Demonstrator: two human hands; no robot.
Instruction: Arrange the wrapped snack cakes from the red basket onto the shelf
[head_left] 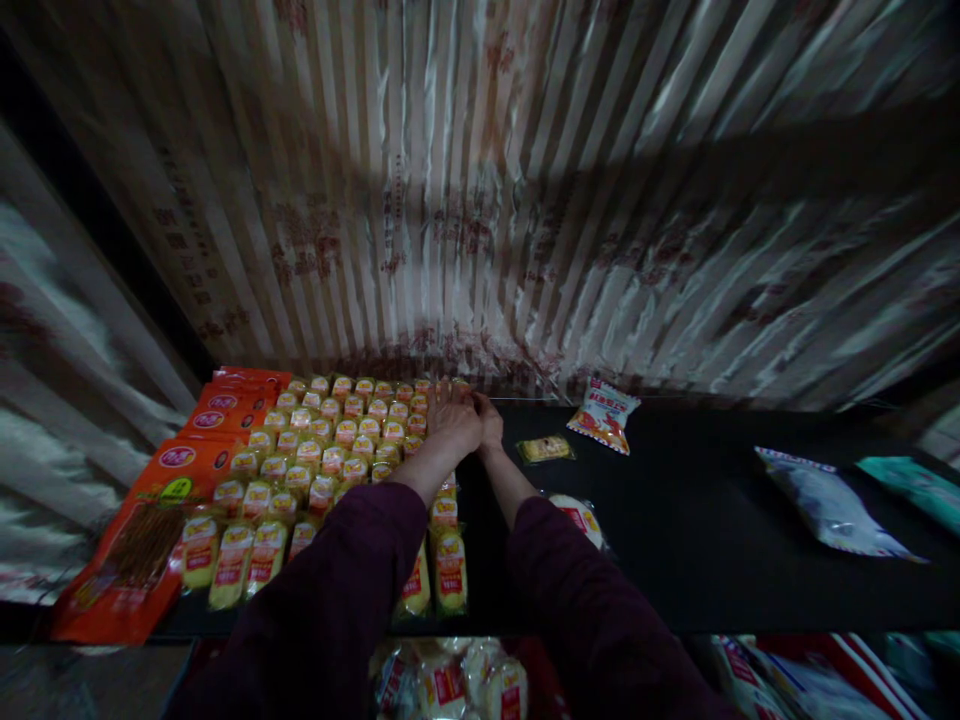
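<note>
Rows of small wrapped cakes (pixel 345 432) with yellow and red labels cover the left part of a black surface. At the back right end of these rows, my left hand (pixel 454 418) lies with its fingers stretched over the packets. Close against it is my right hand (pixel 489 420), fingers bent inward towards the left one. Whatever the right fingers grip, if anything, is hidden. One wrapped cake (pixel 546 448) lies apart, to the right of my hands. A round wrapped pastry (pixel 577 518) is partly covered by my right sleeve.
Orange snack bags (pixel 161 490) overlap at the left end. Right of my hands lie a white-and-orange bag (pixel 604 415), a pale bag (pixel 832 505) and a teal packet (pixel 919 488). Printed, pleated sheeting (pixel 480 200) hangs behind. More wrapped cakes (pixel 450 685) sit below the front edge.
</note>
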